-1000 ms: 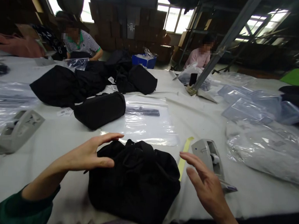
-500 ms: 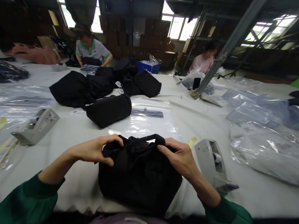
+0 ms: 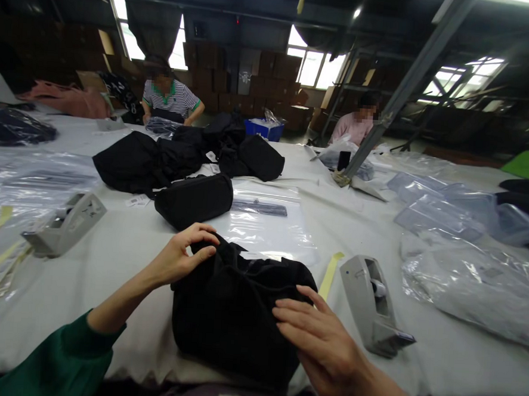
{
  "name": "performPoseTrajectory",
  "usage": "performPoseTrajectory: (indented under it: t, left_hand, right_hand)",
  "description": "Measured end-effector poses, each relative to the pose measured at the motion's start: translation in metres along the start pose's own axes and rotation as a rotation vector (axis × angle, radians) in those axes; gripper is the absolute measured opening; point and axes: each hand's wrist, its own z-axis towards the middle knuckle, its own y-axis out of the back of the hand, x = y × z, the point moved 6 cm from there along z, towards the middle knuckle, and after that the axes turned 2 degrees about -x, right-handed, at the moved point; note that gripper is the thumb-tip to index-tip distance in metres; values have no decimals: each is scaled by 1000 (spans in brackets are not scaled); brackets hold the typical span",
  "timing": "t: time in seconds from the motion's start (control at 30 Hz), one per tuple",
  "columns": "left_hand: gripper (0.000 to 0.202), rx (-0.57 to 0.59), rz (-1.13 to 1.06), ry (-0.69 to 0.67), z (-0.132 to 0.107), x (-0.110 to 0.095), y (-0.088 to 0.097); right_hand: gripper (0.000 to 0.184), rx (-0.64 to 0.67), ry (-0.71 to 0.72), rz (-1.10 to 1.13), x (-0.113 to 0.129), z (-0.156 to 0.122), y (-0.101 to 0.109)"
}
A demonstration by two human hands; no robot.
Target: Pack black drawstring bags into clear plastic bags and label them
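A black fabric bag [image 3: 234, 315] stands on the white-covered table right in front of me, its top slack and folded. At its upper left edge, my left hand [image 3: 188, 253] pinches the cloth between thumb and fingers. My right hand [image 3: 327, 339] lies against the bag's right side with fingers stretched and apart, not gripping. Just beyond the bag lies a clear plastic bag [image 3: 271, 231] with a dark striped print. Another black bag [image 3: 195, 201] rests on its side behind my left hand.
Grey tape dispensers stand on the left [image 3: 65, 224] and right [image 3: 370, 303]. More black bags [image 3: 130, 163] are heaped farther back. Clear plastic packaging [image 3: 470, 276] covers the right side. A slanted metal post [image 3: 389, 110] rises from the table. Two people work across it.
My right hand has let go of the bag's top edge and moved down onto its right side, fingers spreading. The strap that stood up at the top has dropped. My left hand keeps its pinch.
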Motion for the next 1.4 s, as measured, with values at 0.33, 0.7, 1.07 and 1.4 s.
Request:
performPoseTrajectory:
  t: [0.33,0.7,1.07,1.4]
  left_hand:
    - [27,346,383,-395,-27,-58,-39]
    - [29,195,-16,-226,-18,-36,2]
    - [89,627,-378,245,-16,75,3]
    - [25,172,-217,135,4,40,-22]
  right_hand:
    - [30,202,-563,282,-111,88,8]
    - [32,589,-587,627,-126,106,-64]
    - [52,253,-161,271,-131,114,-46]
    - [23,-114,78,-329,-69,136,54]
